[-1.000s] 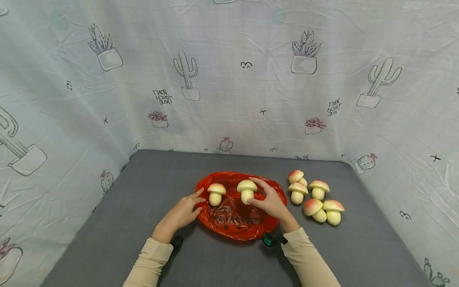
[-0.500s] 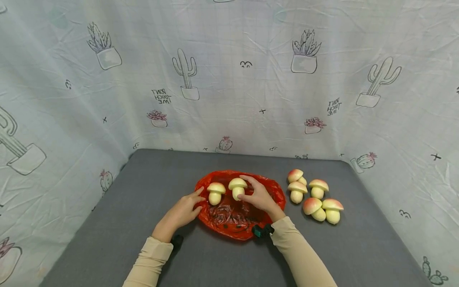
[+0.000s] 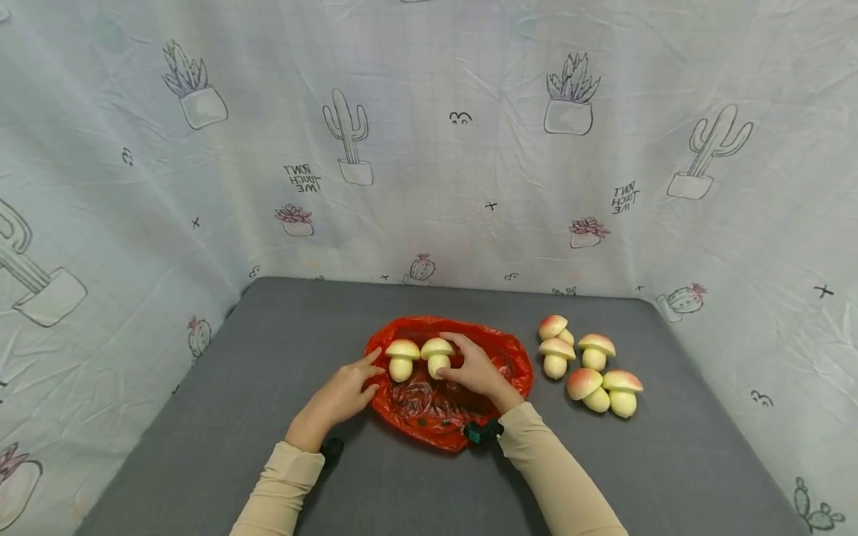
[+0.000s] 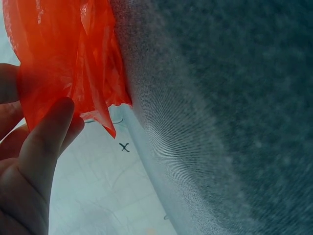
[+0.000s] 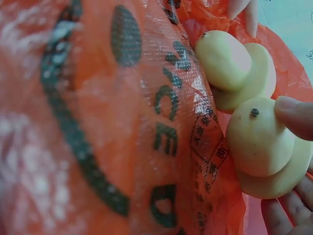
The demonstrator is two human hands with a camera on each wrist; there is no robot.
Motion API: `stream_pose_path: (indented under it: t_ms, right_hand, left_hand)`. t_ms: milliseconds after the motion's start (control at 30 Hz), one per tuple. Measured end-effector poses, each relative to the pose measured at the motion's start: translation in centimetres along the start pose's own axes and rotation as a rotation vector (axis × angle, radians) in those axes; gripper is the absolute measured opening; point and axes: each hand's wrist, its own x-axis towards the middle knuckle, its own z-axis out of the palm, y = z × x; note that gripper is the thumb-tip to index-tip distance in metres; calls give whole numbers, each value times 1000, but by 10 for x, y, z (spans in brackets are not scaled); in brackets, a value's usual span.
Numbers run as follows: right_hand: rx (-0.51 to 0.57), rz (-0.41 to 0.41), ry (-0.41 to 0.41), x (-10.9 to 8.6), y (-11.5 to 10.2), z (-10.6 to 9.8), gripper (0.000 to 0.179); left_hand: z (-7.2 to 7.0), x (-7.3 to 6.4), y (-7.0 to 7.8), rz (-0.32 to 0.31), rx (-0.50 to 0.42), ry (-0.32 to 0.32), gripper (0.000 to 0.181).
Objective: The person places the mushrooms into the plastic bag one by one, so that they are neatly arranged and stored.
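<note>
A red plastic bag [image 3: 429, 417] with dark printing lies spread on the grey table. My left hand [image 3: 343, 391] holds its left edge; in the left wrist view the thumb lies on the near side of the red film, other fingers behind it. My right hand [image 3: 476, 368] grips a pale yellow toy mushroom [image 3: 437, 348] between thumb and fingers, over the bag. Just left of it a second toy mushroom [image 3: 401, 368] sits on the bag. In the right wrist view the two mushrooms' stem ends face the camera, close together.
To the right of the bag several more toy mushrooms [image 3: 622, 393] with pinkish caps lie grouped on the grey table [image 3: 302, 313]. A white curtain [image 3: 429, 134] printed with cacti surrounds the table at the back and sides.
My right hand has moved left with its mushroom, bringing it right beside the other mushroom on the bag. The left hand has stayed at the bag's edge.
</note>
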Motion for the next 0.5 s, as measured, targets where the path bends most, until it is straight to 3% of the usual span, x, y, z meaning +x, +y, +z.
stream_pose_path:
  t_ms: [367,500]
  right_hand:
    - [-10,29,-19,0,4,2,77]
    - [-31,76,-47,-1,5,3,84]
  left_hand:
    - [1,1,1,-12,11,0,30]
    - [1,0,3,-22,9,-5,30]
